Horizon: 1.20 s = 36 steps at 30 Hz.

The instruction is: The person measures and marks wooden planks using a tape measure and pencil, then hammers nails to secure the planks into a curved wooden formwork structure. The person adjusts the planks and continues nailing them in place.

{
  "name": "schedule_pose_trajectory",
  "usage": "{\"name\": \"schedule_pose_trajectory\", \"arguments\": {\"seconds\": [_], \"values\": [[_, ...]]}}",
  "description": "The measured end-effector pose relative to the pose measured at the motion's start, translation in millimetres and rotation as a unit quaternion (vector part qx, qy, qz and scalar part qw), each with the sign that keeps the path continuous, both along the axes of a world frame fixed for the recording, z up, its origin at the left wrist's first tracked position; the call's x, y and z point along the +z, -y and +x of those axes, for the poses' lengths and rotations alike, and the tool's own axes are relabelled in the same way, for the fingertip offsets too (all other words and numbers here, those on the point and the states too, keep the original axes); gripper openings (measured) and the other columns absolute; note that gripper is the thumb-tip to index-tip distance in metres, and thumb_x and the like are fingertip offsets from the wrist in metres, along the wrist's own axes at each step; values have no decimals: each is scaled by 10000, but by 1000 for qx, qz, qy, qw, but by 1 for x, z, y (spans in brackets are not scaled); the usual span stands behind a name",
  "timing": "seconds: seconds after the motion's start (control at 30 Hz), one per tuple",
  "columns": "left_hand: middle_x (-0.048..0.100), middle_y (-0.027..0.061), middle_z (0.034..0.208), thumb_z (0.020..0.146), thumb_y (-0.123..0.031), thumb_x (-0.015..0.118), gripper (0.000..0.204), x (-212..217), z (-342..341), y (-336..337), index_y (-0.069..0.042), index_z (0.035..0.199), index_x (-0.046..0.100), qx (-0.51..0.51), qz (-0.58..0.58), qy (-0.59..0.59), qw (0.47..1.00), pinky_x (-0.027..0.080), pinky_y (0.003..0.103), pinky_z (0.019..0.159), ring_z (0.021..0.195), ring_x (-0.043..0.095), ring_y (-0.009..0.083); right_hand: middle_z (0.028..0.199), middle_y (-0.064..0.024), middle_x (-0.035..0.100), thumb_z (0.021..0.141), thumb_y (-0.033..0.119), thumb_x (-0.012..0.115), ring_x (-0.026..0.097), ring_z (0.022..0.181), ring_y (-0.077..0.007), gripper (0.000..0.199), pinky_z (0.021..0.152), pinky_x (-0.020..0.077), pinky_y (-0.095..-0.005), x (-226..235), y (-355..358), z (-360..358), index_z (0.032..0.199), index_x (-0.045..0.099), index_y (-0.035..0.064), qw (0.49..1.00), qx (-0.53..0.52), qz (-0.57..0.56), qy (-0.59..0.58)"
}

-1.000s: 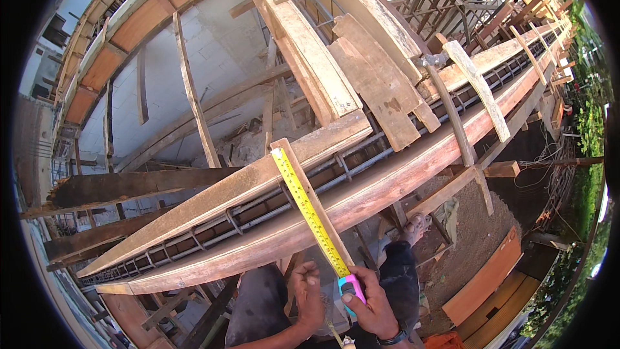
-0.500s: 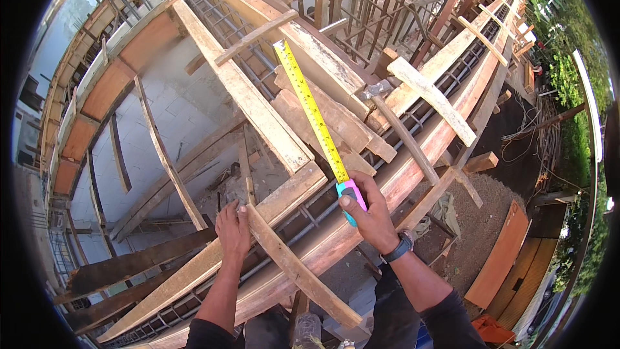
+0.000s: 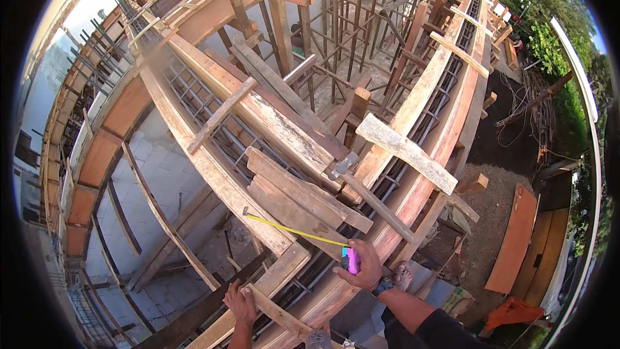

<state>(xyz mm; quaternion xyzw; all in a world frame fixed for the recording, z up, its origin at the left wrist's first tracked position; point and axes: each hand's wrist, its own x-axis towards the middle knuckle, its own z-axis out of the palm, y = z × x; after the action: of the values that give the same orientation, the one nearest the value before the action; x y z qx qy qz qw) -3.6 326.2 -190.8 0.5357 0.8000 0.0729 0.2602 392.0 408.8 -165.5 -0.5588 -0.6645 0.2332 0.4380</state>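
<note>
We have a tape measure with a pink and turquoise case above the reddish outer board of the formwork. Our right hand grasps the case, fingers wrapped behind it, and a dark watch sits on that wrist. From the case, the yellow blade runs out to the left, its end over a pale timber; we cannot tell whether it touches. Our left hand is at the end of a wooden strip, its fingers slightly bent; we cannot tell whether it grips the wood. Just beyond the blade, we see rough boards lying overlapped, with a hammer beside them. Farther out, a whitish plank crosses the channel, and at lower right lies an orange cloth.
</note>
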Motion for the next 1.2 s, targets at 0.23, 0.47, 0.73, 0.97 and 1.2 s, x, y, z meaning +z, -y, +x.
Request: {"name": "schedule_pose_trajectory", "arguments": {"seconds": [0.23,0.47,0.73,0.97,1.2], "values": [[562,161,1429,1034,-552,410,637,-3,-6,1,-11,1234,681,-6,-12,14,1000,222,543,1175,1379,439,391,1208,-140,658,749,376,894,649,1068,-341,679,922,545,-453,-17,3,-1,1277,613,54,987,55,38,148],[625,159,1267,1016,-540,500,568,9,-7,-3,-54,1271,648,-43,-49,34,997,262,510,1135,1256,516,353,1247,-155,611,735,370,878,617,1107,-367,719,950,546,-455,-20,5,-6,1315,589,57,985,37,30,163],[611,171,1112,1030,-500,520,520,18,-6,-7,-52,1272,625,-13,-108,54,993,273,495,1088,1137,538,363,1235,-162,609,760,416,859,594,1140,-384,706,966,534,-474,-18,6,-5,1329,593,93,980,38,-18,194],[568,201,1310,1005,-506,552,585,14,34,-4,-30,1344,576,136,-5,16,991,149,553,1191,1328,437,367,1230,-170,613,745,410,879,604,1103,-383,725,962,527,-480,-13,2,-3,1316,587,72,983,54,0,177],[331,265,1607,1014,-417,584,648,7,88,-7,-18,1492,405,300,14,-65,952,-13,575,1255,1556,185,387,1201,-138,632,740,409,890,616,1095,-335,724,953,533,-452,-14,-1,0,1312,581,92,985,64,-1,159]]}}
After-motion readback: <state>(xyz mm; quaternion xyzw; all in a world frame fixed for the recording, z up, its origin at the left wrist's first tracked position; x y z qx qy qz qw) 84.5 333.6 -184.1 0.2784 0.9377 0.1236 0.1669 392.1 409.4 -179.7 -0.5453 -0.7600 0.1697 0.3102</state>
